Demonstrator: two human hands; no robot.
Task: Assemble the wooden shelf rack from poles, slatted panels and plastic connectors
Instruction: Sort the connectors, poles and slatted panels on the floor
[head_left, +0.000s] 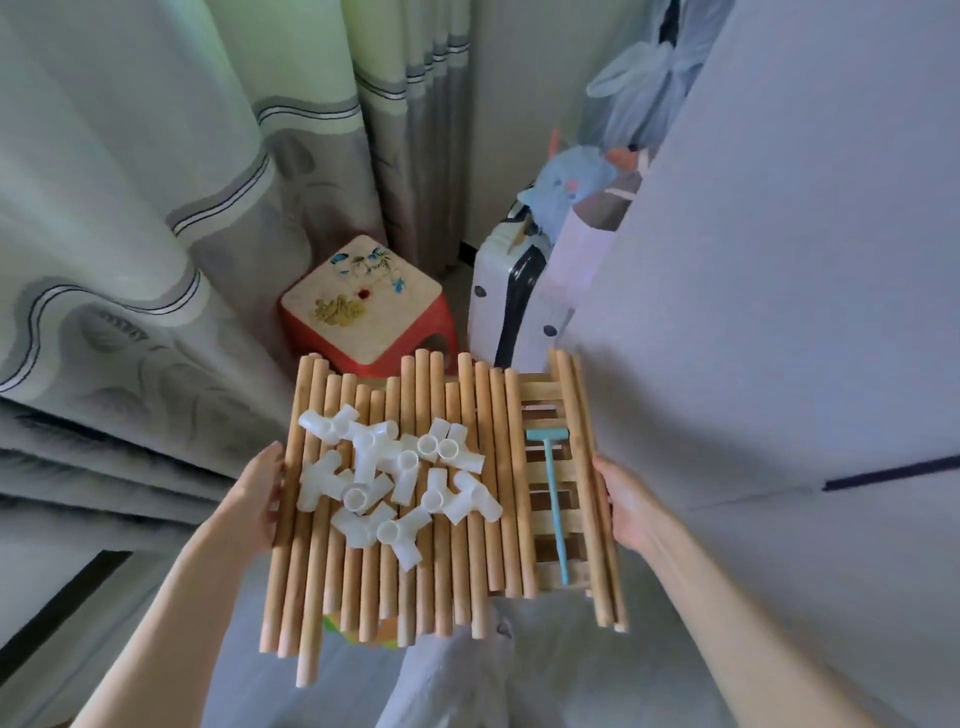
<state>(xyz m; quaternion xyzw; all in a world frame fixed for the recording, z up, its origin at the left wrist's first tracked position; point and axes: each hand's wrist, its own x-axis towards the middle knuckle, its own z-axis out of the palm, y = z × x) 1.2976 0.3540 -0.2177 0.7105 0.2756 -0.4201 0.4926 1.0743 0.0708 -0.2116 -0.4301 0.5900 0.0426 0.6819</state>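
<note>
Poles of pale wood are carried side by side as one flat load, laid across a slatted panel that shows only beyond their right edge. The load is held up between two hands. The left hand is pressed flat against the outermost pole, fingers straight and pointing away from the body, with the fingertips at the pole's side. The right hand is set against the opposite edge, where two more poles lie along the panel's rim; its fingers run under the load and cannot be made out, so whether they are curled cannot be told. Between the two sets of fingers, nearer the left ones, a heap of white plastic connectors is piled on the poles. Just inside the right fingers, a small light-blue mallet is laid on the slats, head away from the body. Beyond the fingertips, on the floor, a red stool with a flowered top is seen, a white suitcase to its right, and curtains hung behind.
</note>
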